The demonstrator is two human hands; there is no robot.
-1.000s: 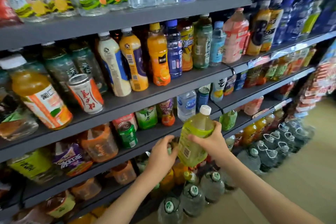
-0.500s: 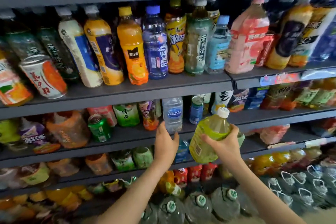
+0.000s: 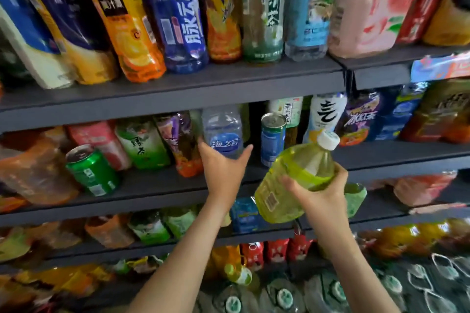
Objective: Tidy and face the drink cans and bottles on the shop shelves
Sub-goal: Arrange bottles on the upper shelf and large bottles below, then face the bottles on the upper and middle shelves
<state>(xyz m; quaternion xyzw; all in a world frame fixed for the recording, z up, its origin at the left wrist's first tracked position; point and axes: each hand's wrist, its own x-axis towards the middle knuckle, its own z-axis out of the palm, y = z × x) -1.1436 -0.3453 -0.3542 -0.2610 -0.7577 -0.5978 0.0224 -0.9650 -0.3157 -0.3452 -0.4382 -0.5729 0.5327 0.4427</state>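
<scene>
My right hand grips a yellow-green bottle with a white cap, tilted with the cap up and to the right, in front of the middle shelf. My left hand is spread open at the foot of a clear water bottle with a blue label on that shelf, fingers on either side of it. A blue can stands just right of the water bottle, and a green can leans at the left.
The upper shelf carries a row of tall bottles, orange, blue, green and pink. Lower shelves hold more bottles and red cans. Large water jugs with green caps stand at floor level.
The view has closed in on the shelves. My left hand rose from the lower shelf up to the water bottle. My right hand lifted the yellow-green bottle higher and to the right.
</scene>
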